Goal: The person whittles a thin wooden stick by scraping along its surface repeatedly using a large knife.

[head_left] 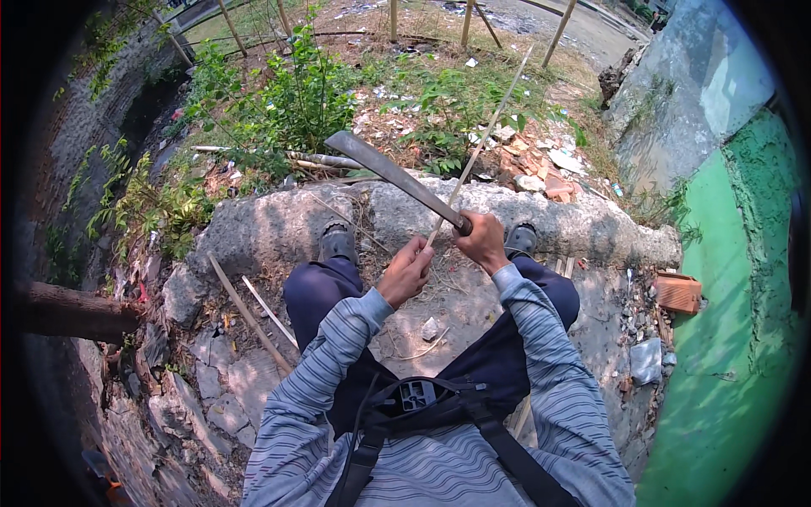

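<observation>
My right hand (483,242) is closed round the handle of a machete (393,173). Its broad grey blade slants up and to the left, away from me. A long thin pale strip, apparently bamboo (483,139), is gripped near its lower end by my left hand (406,271). From there the strip runs up and to the right, over the low wall. The blade's base crosses the strip just above my left fingers; whether the edge touches it I cannot tell. Both hands are close together between my knees.
A rough concrete wall (287,221) lies across in front of my feet. Pale sticks (245,308) rest on the ground at left, beside a thick log (80,313). An orange brick (678,293) sits by the green wall (718,363) at right. Leafy plants (308,106) grow beyond.
</observation>
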`<state>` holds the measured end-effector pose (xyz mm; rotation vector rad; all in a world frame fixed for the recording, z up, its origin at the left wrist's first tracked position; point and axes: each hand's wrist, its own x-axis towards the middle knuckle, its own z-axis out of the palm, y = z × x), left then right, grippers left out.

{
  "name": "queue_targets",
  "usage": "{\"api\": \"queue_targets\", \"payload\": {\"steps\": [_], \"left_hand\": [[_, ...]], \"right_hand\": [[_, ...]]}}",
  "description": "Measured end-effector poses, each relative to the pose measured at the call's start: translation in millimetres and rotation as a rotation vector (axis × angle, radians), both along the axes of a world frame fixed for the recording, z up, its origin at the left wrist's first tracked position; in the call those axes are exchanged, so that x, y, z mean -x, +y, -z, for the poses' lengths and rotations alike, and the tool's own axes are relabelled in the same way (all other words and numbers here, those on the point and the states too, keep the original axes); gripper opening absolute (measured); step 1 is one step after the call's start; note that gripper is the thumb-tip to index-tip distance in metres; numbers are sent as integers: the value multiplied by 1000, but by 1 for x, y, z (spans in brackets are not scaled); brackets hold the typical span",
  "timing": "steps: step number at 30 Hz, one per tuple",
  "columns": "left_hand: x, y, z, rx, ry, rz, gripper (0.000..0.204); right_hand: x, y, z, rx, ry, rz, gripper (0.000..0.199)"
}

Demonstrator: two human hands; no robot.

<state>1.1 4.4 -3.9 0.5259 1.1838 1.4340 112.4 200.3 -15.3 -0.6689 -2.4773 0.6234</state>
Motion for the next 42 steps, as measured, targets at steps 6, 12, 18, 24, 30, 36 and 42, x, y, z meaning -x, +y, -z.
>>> {"api": "queue_targets", "payload": {"steps": [6,12,18,24,30,36,42], "left_hand": [[0,1,-8,4,-14,29,18],[2,0,9,-31,205,7,14],[-1,-5,-12,33,-34,105,20],[-6,3,8,51,115,64,21],[-1,15,39,-76,336,21,25],[1,12,48,-75,386,-55,23],[-5,11,24,84,697,-186,23]], "right_hand": [[-5,-7,6,70,48,34,19],[-1,4,2,-67,-14,26,21],[-4,29,4,41,5,192,22],[-10,5,4,-3,-42,56,17],[-8,15,-9,-127,-134,98,20],[-7,34,-18,115,151,295,16],[-13,39,-19,561,367,159,16]]}}
